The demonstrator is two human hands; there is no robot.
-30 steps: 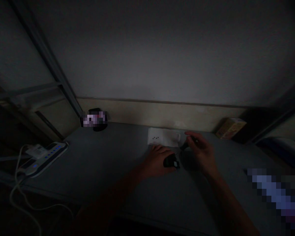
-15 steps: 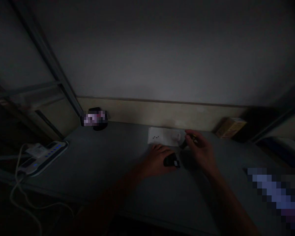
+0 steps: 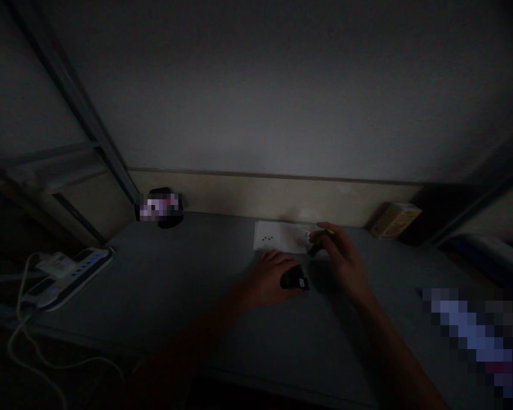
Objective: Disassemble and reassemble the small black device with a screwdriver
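Note:
My left hand [image 3: 273,280] is wrapped round a small black device [image 3: 294,278] with a little white label, held on the grey table [image 3: 188,285]. To its right, my right hand [image 3: 340,250] grips a dark tool with a yellow part [image 3: 320,241], its end pointing down and left. White paper [image 3: 277,242] lies behind my left hand, with several small dark bits [image 3: 267,238] on its left half. A pale, translucent object [image 3: 301,236] rests on the paper's right half, close to the tool. The dim light hides fine detail.
A phone [image 3: 159,206] with a lit screen stands on a dark stand at the back left. At the left edge is a white power strip [image 3: 74,279] with cables. A small yellowish box [image 3: 395,220] stands at the back right, and a blurred bright screen [image 3: 470,330] lies at the right.
My right hand has moved slightly left, and the tool in it is now more sideways, nearer the pale object. My left hand keeps its hold. The whole view has shifted a little.

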